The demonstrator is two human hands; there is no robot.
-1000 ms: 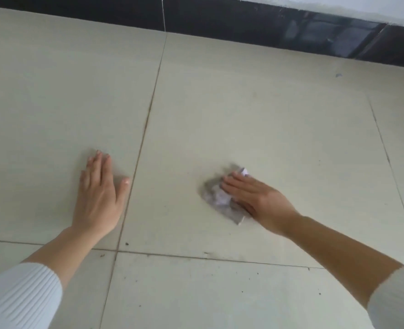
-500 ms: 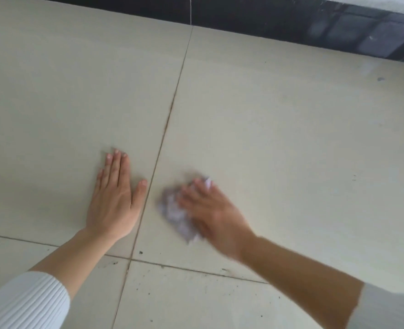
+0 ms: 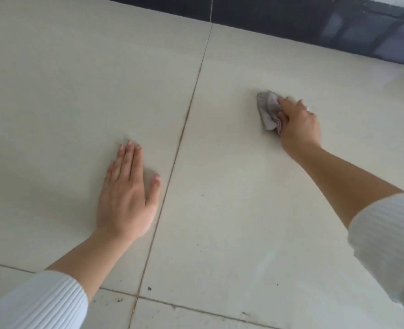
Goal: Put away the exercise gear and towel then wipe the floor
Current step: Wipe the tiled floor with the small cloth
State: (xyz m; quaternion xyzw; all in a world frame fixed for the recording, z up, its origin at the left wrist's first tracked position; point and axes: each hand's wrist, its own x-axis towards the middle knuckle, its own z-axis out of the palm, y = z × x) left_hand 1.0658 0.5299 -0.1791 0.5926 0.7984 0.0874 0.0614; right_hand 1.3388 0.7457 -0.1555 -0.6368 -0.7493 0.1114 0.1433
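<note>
Sleeves: a white ribbed left sleeve [image 3: 37,302] and right sleeve [image 3: 390,238] sit nearest the camera, with the forearms bare beyond them.
Specks: dark specks [image 3: 149,288] lie on the pale tiled floor [image 3: 54,91], behind the left wrist, near a crossing of joints.
Left hand: the left hand [image 3: 127,198] lies palm down on the tile, fingers straight and close together, thumb spread; it holds nothing.
Grout line: a grout line [image 3: 189,110] runs away just beside the left thumb, between the two hands.
Right hand: the right hand [image 3: 299,124] reaches farther out, its fingers curled round the cloth.
Cloth: the crumpled grey cloth [image 3: 268,110] lies on the floor under and ahead of the right fingertips.
Skirting: a dark skirting [image 3: 279,17] borders the floor, well beyond both hands' fingertips.
</note>
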